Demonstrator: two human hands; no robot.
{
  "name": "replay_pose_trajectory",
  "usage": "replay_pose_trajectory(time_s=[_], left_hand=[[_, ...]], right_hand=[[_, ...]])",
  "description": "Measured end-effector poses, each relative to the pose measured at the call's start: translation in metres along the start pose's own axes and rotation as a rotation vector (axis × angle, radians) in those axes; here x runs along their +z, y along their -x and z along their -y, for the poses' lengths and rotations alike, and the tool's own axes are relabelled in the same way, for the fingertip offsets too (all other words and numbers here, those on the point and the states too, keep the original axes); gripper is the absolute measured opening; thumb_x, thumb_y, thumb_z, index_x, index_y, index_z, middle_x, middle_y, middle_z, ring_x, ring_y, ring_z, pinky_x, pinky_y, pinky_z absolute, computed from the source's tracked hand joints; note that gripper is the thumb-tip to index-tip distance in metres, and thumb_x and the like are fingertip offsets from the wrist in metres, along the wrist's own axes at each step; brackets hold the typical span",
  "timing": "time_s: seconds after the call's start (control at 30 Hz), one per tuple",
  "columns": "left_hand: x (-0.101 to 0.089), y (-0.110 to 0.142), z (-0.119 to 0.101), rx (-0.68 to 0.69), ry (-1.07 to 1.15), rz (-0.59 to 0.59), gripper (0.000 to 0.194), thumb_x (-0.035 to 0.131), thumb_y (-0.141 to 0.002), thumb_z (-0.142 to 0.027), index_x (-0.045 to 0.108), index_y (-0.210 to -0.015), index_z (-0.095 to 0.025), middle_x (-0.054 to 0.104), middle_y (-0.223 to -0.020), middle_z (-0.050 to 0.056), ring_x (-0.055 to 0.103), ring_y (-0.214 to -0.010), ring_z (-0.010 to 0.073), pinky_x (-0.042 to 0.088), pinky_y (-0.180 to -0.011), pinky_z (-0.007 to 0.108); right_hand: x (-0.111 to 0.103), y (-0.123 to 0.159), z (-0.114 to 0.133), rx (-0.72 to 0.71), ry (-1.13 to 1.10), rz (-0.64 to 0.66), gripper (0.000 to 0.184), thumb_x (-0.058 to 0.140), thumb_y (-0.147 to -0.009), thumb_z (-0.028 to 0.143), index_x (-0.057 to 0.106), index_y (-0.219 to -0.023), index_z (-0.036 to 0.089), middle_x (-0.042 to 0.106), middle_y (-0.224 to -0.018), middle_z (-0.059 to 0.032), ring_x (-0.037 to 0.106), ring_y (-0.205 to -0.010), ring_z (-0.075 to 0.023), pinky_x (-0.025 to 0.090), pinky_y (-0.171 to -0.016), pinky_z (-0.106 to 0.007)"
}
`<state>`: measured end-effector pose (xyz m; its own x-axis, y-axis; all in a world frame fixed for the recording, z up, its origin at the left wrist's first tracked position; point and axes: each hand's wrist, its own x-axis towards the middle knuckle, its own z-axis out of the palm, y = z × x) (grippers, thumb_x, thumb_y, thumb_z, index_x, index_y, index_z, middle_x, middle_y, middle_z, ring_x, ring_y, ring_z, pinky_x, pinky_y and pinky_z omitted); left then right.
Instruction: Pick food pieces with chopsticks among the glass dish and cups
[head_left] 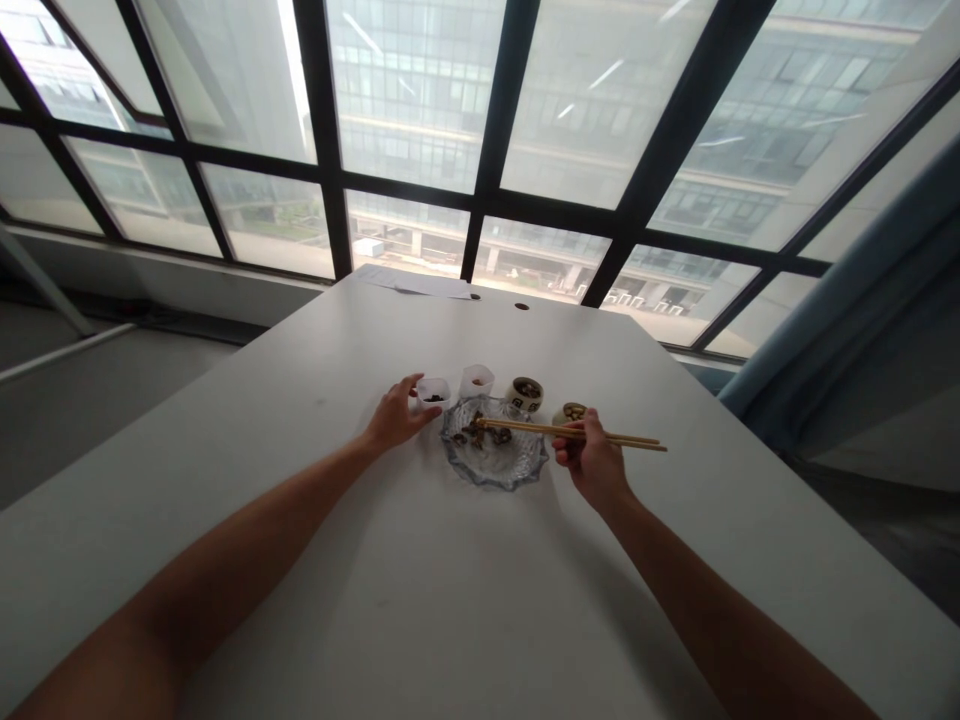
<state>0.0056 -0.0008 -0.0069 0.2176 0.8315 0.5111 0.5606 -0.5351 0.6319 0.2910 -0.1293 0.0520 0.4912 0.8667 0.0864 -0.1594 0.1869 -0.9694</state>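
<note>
My right hand (pixel 592 462) grips a pair of wooden chopsticks (pixel 536 428). Their tips reach into a clear glass bowl with a wavy rim (pixel 495 483), at some small brown pieces (pixel 480 432) too small to name. To the left, my left hand (pixel 397 414) has its fingers wrapped around a small white cup (pixel 433 387) with dark bits inside. Behind the bowl stands a second white cup (pixel 477 378). A cream cup with dark markings (pixel 525 398) holds dark pieces, and another cup (pixel 570 413) with tan pieces is partly hidden by my right hand.
Everything stands on a white table (pixel 465 590). Sheets of paper (pixel 416 283) lie at its far end, near two round holes (pixel 522 306). Large dark-framed windows rise behind, and a blue curtain (pixel 847 310) hangs at the right.
</note>
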Motion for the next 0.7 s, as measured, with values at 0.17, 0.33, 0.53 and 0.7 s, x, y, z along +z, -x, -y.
replay_pose_trajectory(time_s=[0.17,0.33,0.53,0.7], left_hand=[[-0.018,-0.007,-0.031,0.015,-0.013,-0.068,0.056,0.046,-0.093,-0.052,0.046,-0.136,-0.017,0.057,-0.136,0.016,0.055,-0.122,0.0272,0.040,-0.107,0.048],[0.008,-0.021,-0.122,0.265,-0.153,0.177,0.058,0.059,-0.085,-0.054,0.053,-0.131,-0.020,0.059,-0.135,0.011,0.049,-0.129,0.0286,0.030,-0.112,0.048],[0.106,-0.047,-0.203,0.287,-0.263,0.579,0.090,0.068,-0.073,-0.061,0.038,-0.144,-0.015,0.052,-0.143,0.018,0.043,-0.135,0.0337,0.016,-0.116,0.055],[0.147,-0.064,-0.212,0.243,-0.372,0.645,0.093,0.074,-0.067,-0.056,0.037,-0.142,-0.014,0.060,-0.132,0.019,0.048,-0.130,0.0350,0.008,-0.117,0.059]], right_hand=[[-0.026,0.009,0.021,-0.289,0.154,-0.030,0.061,0.055,-0.081,0.076,0.060,-0.068,0.016,0.062,-0.049,-0.0036,0.055,-0.035,-0.0138,0.043,-0.033,-0.024],[-0.063,0.005,0.047,-0.438,0.254,-0.142,0.065,0.051,-0.082,0.077,0.061,-0.066,0.015,0.062,-0.050,-0.0043,0.055,-0.035,-0.0140,0.044,-0.034,-0.025],[-0.092,-0.009,0.051,-0.380,0.228,-0.268,0.065,0.050,-0.082,0.078,0.059,-0.066,0.015,0.062,-0.048,-0.0044,0.055,-0.034,-0.0145,0.043,-0.033,-0.024],[-0.104,-0.002,0.057,-0.443,0.345,-0.265,0.064,0.046,-0.086,0.075,0.059,-0.068,0.015,0.062,-0.049,-0.0041,0.056,-0.035,-0.0144,0.043,-0.034,-0.024]])
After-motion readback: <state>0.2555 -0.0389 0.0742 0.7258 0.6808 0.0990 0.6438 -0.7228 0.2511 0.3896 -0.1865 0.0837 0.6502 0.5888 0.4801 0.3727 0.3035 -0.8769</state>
